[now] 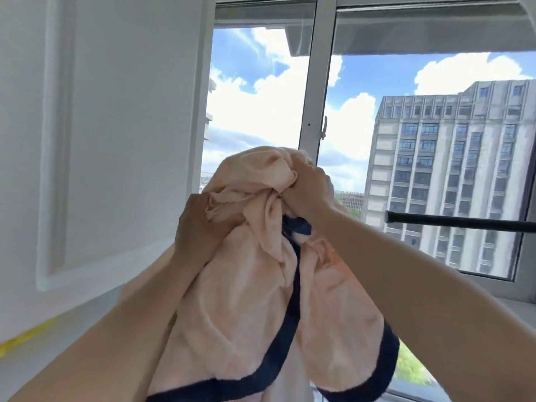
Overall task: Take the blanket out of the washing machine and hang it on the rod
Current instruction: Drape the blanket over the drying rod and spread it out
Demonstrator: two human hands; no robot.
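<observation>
The right hand [307,190] is clenched around a twisted knot of the blanket [246,285], and the left hand [200,227] grips a bunched fold just beside it. The blanket is soft, fuzzy peach cloth edged with a dark navy band, hanging in crumpled folds between both bare forearms. A thin black rod [458,220] runs to the right, in front of the white-framed window [314,82]. A smooth white panelled wall [116,111] stands left.
</observation>
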